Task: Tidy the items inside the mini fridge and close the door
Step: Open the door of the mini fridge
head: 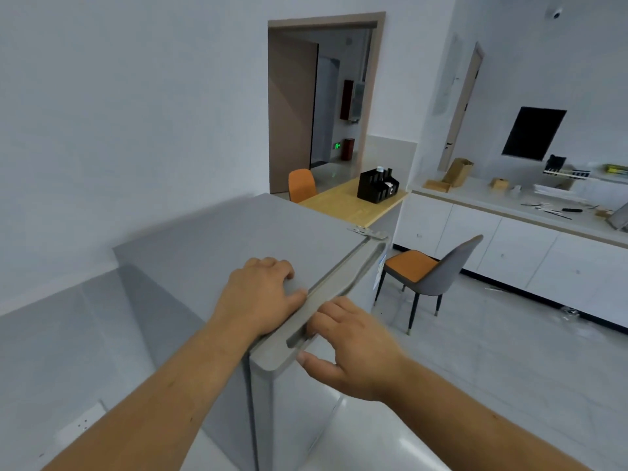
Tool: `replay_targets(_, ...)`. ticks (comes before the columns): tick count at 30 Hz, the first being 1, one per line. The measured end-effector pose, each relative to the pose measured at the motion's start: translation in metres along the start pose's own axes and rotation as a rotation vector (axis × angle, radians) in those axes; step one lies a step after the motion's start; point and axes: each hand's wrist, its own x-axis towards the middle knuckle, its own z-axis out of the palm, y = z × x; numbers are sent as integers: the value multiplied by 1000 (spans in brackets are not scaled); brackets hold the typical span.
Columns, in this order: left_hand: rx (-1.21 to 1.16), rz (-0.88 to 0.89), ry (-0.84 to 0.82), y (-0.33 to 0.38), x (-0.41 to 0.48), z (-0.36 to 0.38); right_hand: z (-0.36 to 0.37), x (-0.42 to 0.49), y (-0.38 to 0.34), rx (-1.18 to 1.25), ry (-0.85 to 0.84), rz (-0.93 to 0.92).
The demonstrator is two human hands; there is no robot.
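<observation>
While you stood over it, one grey mini fridge (217, 246) filled the space under both your hands, its flat top smooth and matte, its door (306, 334) lying against the body along the top edge. Beyond your hands stood a pale wooden table (343, 202) and a long white counter (503, 239). You could count two chairs: a grey-shelled one with an orange seat (431, 277) to the right of your right hand, and an orange one (301, 185) far past your left hand. A black compartmented organiser (375, 186) sat on the table. Your left hand (261, 297) lay palm down on the fridge top, fingers loosely spread, gripping nothing. Your right hand (353, 345) was half curled at the door's top corner, fingers over the recessed handle slot (299, 338), thumb beneath the lip.
</observation>
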Motion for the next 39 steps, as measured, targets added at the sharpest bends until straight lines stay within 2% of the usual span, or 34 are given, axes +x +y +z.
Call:
replay_targets(3, -13, 7, -24, -2, 2, 2, -9, -8, -1, 10, 37, 92)
replay_targets(7, -89, 36, -57, 0, 5, 5, -29, -33, 5, 27, 96, 386)
replay_targets(9, -91, 31, -46, 4, 5, 6, -42, -39, 11, 7, 34, 499)
replay_targets(11, -77, 28, -33, 9, 4, 7, -58, -45, 20, -121, -82, 551)
replay_targets(14, -60, -2, -38, 15, 1, 7, -76, -61, 34, -280, -163, 579)
replay_targets(19, 50, -12, -51, 36, -7, 6, -97, -106, 73, -360, -215, 668)
replay_targets(24, 93, -38, -59, 49, -17, 1, -111, -150, 129, -319, -145, 704)
replay_targets(28, 213, -83, -122, 57, -28, 9, -125, -175, 165, -282, -230, 709)
replay_targets(33, 272, -115, -69, 72, -45, 22, -135, -185, 197, -274, -259, 669)
replay_targets(36, 281, -131, -81, 84, -56, 22, -126, -181, 199, -299, -174, 690)
replay_targets(39, 267, -76, -15, 93, -68, 25, -105, -167, 180, -272, 72, 573)
